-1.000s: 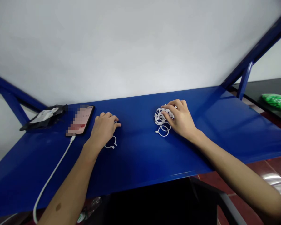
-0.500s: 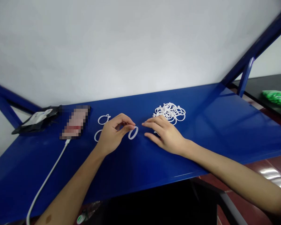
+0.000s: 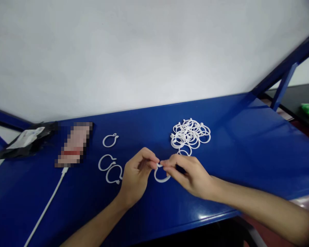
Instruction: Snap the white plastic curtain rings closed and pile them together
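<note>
A white plastic ring [image 3: 161,180] hangs between my hands, just above the table. My left hand [image 3: 137,171] pinches its upper left end between thumb and fingertips. At the upper right of the same ring, my right hand [image 3: 193,173] has its thumb and index finger closed on it. The fingertips hide most of the ring's top. Left of my left hand lie a ring with a small loop [image 3: 109,141] and two rings with a gap [image 3: 102,162]. Beyond my right hand is a pile of white rings [image 3: 189,133].
A phone [image 3: 74,144], blurred out, lies on the blue table [image 3: 144,127] with a white cable [image 3: 47,206] plugged in. A black plastic bag [image 3: 25,140] sits at the far left. Blue frame bars [image 3: 284,85] rise at the right, and a pale wall [image 3: 154,51] stands behind.
My right hand has closed from spread fingers onto the ring. The ring has turned from edge-on to facing me. More of the rings at left and of the pile shows as the view shifted.
</note>
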Demonstrator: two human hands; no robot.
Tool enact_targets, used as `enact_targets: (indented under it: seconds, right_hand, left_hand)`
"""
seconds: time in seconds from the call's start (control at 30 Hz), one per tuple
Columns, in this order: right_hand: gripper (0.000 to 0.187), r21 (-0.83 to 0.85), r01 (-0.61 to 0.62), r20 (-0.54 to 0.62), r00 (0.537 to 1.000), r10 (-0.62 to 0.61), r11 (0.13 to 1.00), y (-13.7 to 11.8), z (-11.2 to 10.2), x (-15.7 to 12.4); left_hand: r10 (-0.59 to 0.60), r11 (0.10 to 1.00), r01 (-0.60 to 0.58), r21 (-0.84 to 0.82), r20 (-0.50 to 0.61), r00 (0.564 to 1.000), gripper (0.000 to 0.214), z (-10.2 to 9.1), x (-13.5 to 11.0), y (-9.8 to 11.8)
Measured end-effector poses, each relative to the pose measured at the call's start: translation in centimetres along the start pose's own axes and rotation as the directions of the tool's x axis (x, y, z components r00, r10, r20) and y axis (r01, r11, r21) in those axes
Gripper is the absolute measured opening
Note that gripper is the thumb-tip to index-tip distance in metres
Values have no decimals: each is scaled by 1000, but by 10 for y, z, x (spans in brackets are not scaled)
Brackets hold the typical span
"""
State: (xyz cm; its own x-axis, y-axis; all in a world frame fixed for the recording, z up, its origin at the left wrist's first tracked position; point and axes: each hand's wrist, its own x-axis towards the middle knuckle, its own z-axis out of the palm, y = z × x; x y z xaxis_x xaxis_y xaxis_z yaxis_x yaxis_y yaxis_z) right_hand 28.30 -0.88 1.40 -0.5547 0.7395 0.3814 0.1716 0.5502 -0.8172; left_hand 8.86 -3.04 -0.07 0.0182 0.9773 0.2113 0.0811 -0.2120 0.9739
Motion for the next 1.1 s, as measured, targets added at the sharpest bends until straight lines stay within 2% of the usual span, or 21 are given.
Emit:
enact_targets:
  seconds: [0.2, 0.3, 0.33, 0.4, 0.47, 0.57, 0.63, 0.7, 0.8, 0.87, 0.97, 1.03, 1.1]
  right_hand:
    - [5, 2, 56, 86, 995, -55, 998, 3, -1, -5]
    - [12, -99, 110, 51, 993, -105, 989, 10, -7, 2]
    - [14, -161, 122, 23, 992, -120, 979, 13, -11, 5]
    - [19, -305, 106, -57, 990, -129, 946, 20, -23, 12]
    - [20, -442, 28, -164, 980, -112, 897, 29, -39, 17]
    - [23, -580, -80, -261, 961, -92, 811, 42, -62, 20]
    - [27, -628, -100, -255, 963, -83, 771, 48, -72, 20]
    - [29, -652, -105, -223, 973, -57, 751, 52, -78, 20]
    - [28, -654, -119, -200, 980, -19, 747, 52, -83, 21]
    - [27, -662, -127, -227, 973, -37, 739, 48, -84, 22]
    - [28, -678, -86, -273, 952, -142, 730, 35, -77, 22]
    - [31, -642, 6, -210, 960, -183, 766, 22, -65, 23]
    - [33, -533, 89, -88, 983, -160, 841, 9, -46, 25]
  left_hand:
    - [122, 992, -124, 33, 49, 991, 27, 9, -5, 1]
    - [173, 952, -197, 232, 121, 977, 15, -5, 7, 6]
    - [212, 903, -248, 351, 138, 967, 8, -14, 13, 8]
    - [333, 733, -289, 616, 46, 942, 8, -37, 27, 10]
    - [369, 534, -180, 826, -36, 929, 16, -61, 39, 7]
    - [196, 301, 62, 952, -125, 973, 42, -90, 48, -6]
    - [85, 212, 103, 972, -123, 989, 46, -103, 48, -16]
    - [14, 185, 81, 979, -85, 996, 42, -112, 47, -24]
    - [19, 248, 37, 968, -43, 999, 37, -116, 45, -29]
    - [71, 348, 20, 937, -47, 996, 34, -112, 45, -24]
    - [79, 608, 23, 794, -89, 993, 26, -97, 45, -8]
    - [0, 813, 15, 582, -27, 1000, 19, -81, 42, 1]
    - [-49, 949, 27, 316, 63, 997, 16, -66, 36, 7]
